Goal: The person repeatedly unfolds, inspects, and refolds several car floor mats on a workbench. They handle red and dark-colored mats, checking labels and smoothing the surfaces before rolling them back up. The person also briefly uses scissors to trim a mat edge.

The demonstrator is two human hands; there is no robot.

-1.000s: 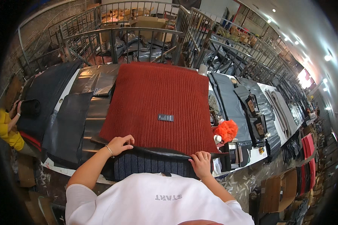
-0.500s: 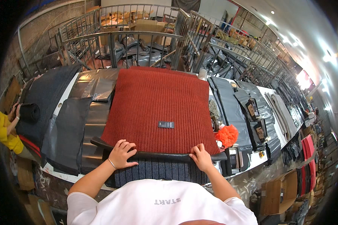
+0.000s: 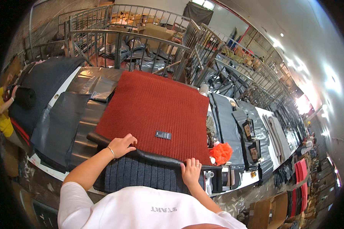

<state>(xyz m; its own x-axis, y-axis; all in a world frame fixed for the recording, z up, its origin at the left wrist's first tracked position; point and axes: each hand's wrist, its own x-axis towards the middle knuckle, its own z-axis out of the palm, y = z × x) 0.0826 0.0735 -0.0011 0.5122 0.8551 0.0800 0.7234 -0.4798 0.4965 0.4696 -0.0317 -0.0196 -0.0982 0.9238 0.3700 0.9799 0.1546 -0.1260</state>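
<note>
The red mat [image 3: 156,110] lies flat on the bench [image 3: 84,114], on top of a dark ribbed mat [image 3: 141,175]. Its near edge is rolled up into a black fold. The left hand [image 3: 121,145] has its grip closed on this fold, and the right hand [image 3: 190,172] grips it too. An orange tuft [image 3: 221,152] lies just beside the mat.

Single head-worn fisheye view, looking steeply down and forward, sitting close above both hands gripping the red mat's [image 3: 153,107] rolled near edge.
</note>
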